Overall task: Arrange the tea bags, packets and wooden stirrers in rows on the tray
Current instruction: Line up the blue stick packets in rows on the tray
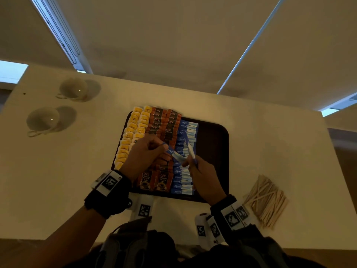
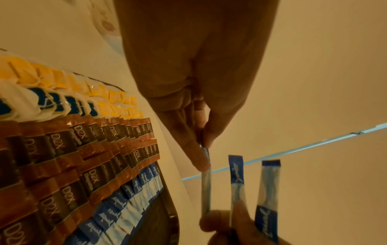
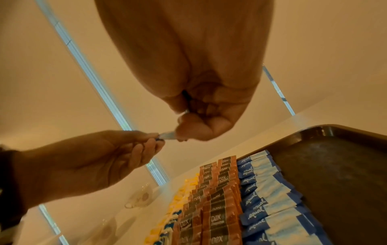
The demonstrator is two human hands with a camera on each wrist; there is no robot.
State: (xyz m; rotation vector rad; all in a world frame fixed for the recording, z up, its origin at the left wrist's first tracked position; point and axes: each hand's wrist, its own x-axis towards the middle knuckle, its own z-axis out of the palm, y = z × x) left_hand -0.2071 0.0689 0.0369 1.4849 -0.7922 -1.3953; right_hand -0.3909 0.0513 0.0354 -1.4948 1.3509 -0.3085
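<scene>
A dark brown tray (image 1: 212,151) carries rows of yellow tea bags (image 1: 131,132), brown D2X coffee packets (image 1: 164,124) and blue Equal packets (image 1: 186,132). Above the tray, my left hand (image 1: 164,147) pinches the top end of one blue stick packet (image 2: 206,174) between thumb and forefinger. My right hand (image 1: 186,163) grips a small bunch of blue packets (image 2: 236,174) by their lower ends, including the one the left hand pinches. In the right wrist view that shared packet (image 3: 167,136) spans the two hands. The wooden stirrers (image 1: 266,200) lie in a loose pile on the table, right of the tray.
Two white cups (image 1: 73,89) (image 1: 43,118) lie at the table's far left. The tray's right part (image 3: 335,174) is bare. The table's front edge is close to my body, and a wall with blinds stands behind the table.
</scene>
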